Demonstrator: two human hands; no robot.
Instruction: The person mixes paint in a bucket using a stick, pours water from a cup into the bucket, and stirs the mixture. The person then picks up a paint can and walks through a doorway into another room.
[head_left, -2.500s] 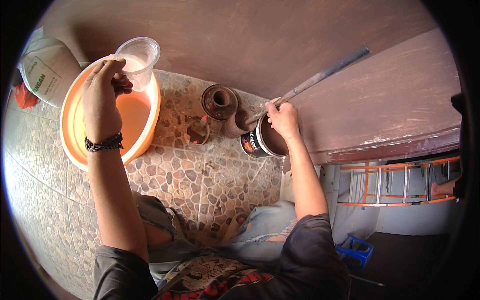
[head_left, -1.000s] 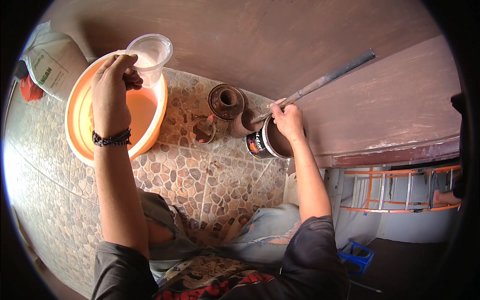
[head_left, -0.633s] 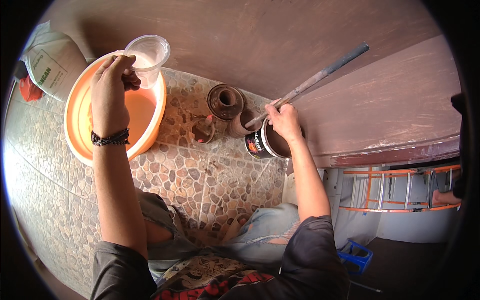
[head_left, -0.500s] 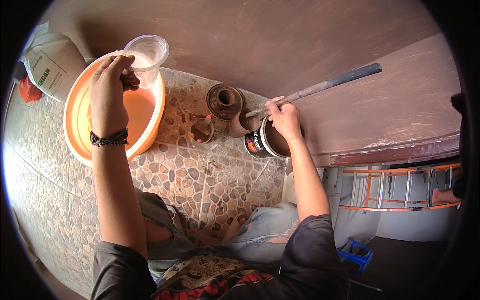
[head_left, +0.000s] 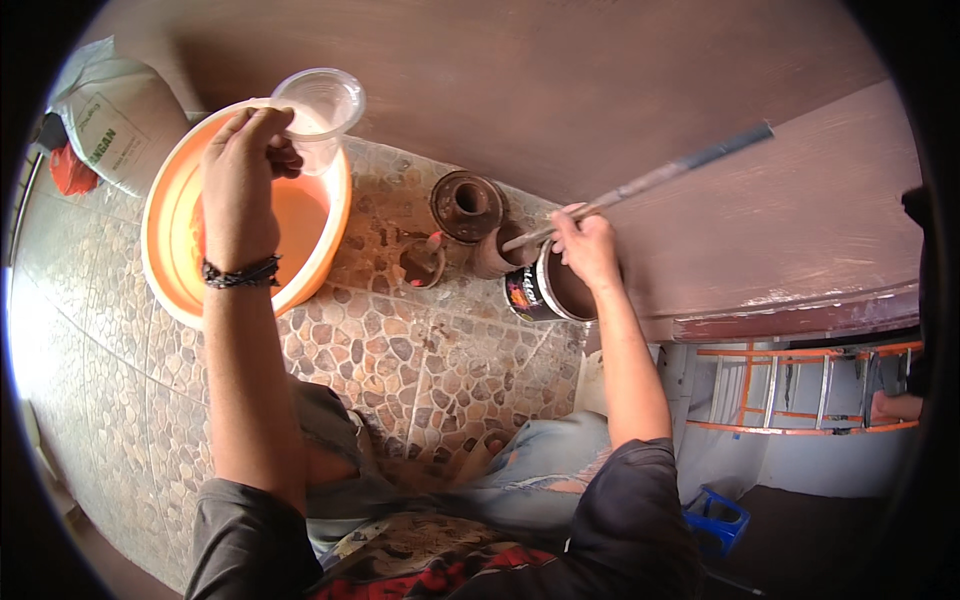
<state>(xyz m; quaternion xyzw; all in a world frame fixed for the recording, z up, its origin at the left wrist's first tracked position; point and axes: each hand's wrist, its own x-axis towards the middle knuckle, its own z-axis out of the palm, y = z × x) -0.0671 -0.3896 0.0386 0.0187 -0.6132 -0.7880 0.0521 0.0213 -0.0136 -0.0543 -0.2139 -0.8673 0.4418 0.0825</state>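
Note:
Pinched by its rim, a clear plastic cup (head_left: 322, 140) with a pale film inside hangs from my left hand (head_left: 240, 185). It is over the far right rim of an orange tub (head_left: 172, 275), whose inside shows a light liquid. My right hand (head_left: 590, 250) is closed around a long stick (head_left: 655, 182) with a dark upper end. The stick's lower end rests inside a small brown-stained container (head_left: 490, 258). Right beside it, under my hand, stands a black paint can (head_left: 528, 293) with a white rim and brown paint inside.
A stained round tin (head_left: 468, 205) and a smaller brown-smeared container (head_left: 422, 265) stand on the pebble-patterned tiles. A brown wall (head_left: 500, 80) rises close behind. White sack (head_left: 115, 125) at far left; orange ladder (head_left: 800, 390) and blue stool (head_left: 718, 522) to the right.
The whole view has shifted slightly, so everything appears a little further right. Both hands keep their holds on the cup and the stick.

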